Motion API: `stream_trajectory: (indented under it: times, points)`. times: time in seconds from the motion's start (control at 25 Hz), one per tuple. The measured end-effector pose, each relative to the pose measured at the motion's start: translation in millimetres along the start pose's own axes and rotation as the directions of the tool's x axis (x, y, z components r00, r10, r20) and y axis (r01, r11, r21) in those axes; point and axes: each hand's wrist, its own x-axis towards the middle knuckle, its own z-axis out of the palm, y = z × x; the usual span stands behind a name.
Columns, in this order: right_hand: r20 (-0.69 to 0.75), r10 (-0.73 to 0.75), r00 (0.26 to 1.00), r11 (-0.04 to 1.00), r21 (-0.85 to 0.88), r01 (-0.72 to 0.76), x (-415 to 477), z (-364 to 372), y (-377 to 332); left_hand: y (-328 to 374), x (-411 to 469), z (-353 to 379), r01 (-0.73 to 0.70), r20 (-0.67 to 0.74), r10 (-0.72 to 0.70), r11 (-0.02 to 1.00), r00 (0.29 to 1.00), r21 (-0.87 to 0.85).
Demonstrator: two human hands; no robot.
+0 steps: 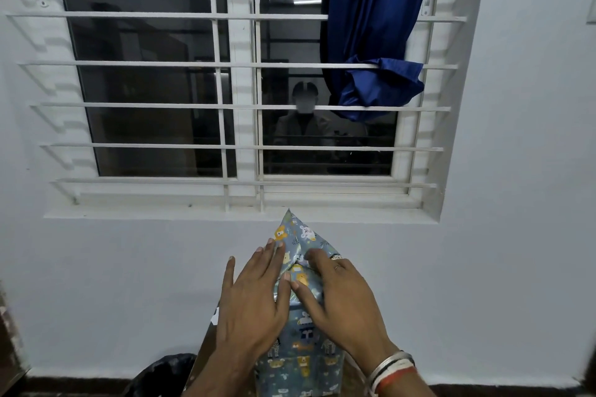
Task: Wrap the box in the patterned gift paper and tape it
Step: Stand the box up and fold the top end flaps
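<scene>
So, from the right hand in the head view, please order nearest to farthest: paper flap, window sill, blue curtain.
1. paper flap, just beyond the right hand.
2. window sill, higher on the wall.
3. blue curtain, top right.

Both my forearms are reaching fwd from the bottom edge, hands side by side, palms facing down. My L hand (254, 296) is lying flat and pressing down, fingers straight & spread, little finger splaying out to the left. My R hand (338, 296) is pressing down too, fingers bending at the knuckles, tips pointing inward. Thumb tips are nearly meeting btwn the two hands.
</scene>
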Motion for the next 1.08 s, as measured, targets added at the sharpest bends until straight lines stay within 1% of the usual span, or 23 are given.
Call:
stream_trajectory:
  times: [0.12, 0.24, 0.36, 0.48, 0.56, 0.68, 0.72, 0.76, 0.8, 0.84, 0.88, 0.92, 0.96, 1.0, 1.04, 1.08]
  points:
    - [-0.001, -0.055, 0.998, 0.995, -0.079, 0.055, -2.5, 1.3, -1.6, 0.1, -0.3, -1.9, -0.018, 0.03, 0.016, 0.996, 0.999, 0.085]
    - [-0.021, -0.034, 0.999, 0.996, -0.085, 0.032, -3.1, 5.6, 1.5, 0.2, 2.2, -5.7, -0.047, 0.047, 0.041, 0.991, 0.998, 0.128]
    - [0.006, -0.02, 1.0, 0.995, -0.095, 0.021, -3.6, 4.4, 2.2, -3.9, 0.3, -8.2, -0.135, 0.021, 0.133, 0.982, 0.991, 0.134]
    - [0.057, -0.022, 0.998, 0.992, -0.123, 0.029, 0.2, -2.3, 0.9, -8.5, -5.2, -7.0, -0.193, 0.004, 0.193, 0.979, 0.981, 0.071]
    - [0.095, -0.013, 0.995, 0.992, -0.124, 0.025, 3.3, -6.1, -0.4, -9.2, -7.0, -10.0, -0.194, 0.0, 0.194, 0.981, 0.981, 0.018]
    - [0.108, -0.01, 0.994, 0.993, -0.115, 0.023, 5.1, -8.3, -0.8, -4.1, 1.9, -28.2, -0.178, -0.021, 0.177, 0.983, 0.984, -0.053]
    - [0.112, -0.007, 0.994, 0.994, -0.11, 0.02, 5.0, -7.8, -0.3, -3.1, 10.7, -36.1, -0.116, -0.038, 0.113, 0.987, 0.993, -0.111]
    - [0.111, -0.004, 0.994, 0.995, -0.103, 0.016, 5.3, -7.2, 0.0, -3.8, 22.8, -41.0, -0.029, -0.063, 0.017, 0.98, 0.998, -0.199]
    - [0.11, 0.0, 0.994, 0.995, -0.095, 0.01, 5.3, -6.4, 0.4, -5.9, 36.2, -42.7, 0.063, -0.061, -0.085, 0.952, 0.994, -0.299]
    - [0.109, 0.005, 0.994, 0.996, -0.088, 0.004, 5.6, -5.6, 1.2, -6.6, 49.7, -43.2, 0.136, -0.017, -0.156, 0.907, 0.988, -0.397]
    - [0.107, 0.009, 0.994, 0.997, -0.082, 0.0, 5.1, -5.1, 1.3, -7.5, 62.3, -41.5, 0.188, 0.074, -0.174, 0.853, 0.982, -0.487]
    - [0.102, 0.011, 0.995, 0.997, -0.077, -0.003, 4.7, -4.6, 1.5, -7.0, 74.2, -39.0, 0.24, 0.2, -0.15, 0.777, 0.968, -0.582]
    - [0.097, 0.014, 0.995, 0.997, -0.073, -0.007, 3.8, -3.9, 2.3, -4.6, 84.8, -37.5, 0.306, 0.329, -0.104, 0.69, 0.939, -0.656]
    - [0.092, 0.016, 0.996, 0.998, -0.069, -0.01, 3.1, -3.3, 2.8, -1.8, 94.0, -37.5, 0.385, 0.437, -0.065, 0.598, 0.897, -0.702]
    - [0.09, 0.018, 0.996, 0.998, -0.065, -0.012, 2.2, -2.6, 3.3, -0.8, 102.7, -37.4, 0.453, 0.507, -0.054, 0.539, 0.86, -0.71]
    - [0.086, 0.018, 0.996, 0.998, -0.063, -0.013, 1.5, -1.9, 3.6, -1.4, 111.0, -36.4, 0.494, 0.544, -0.06, 0.511, 0.837, -0.703]
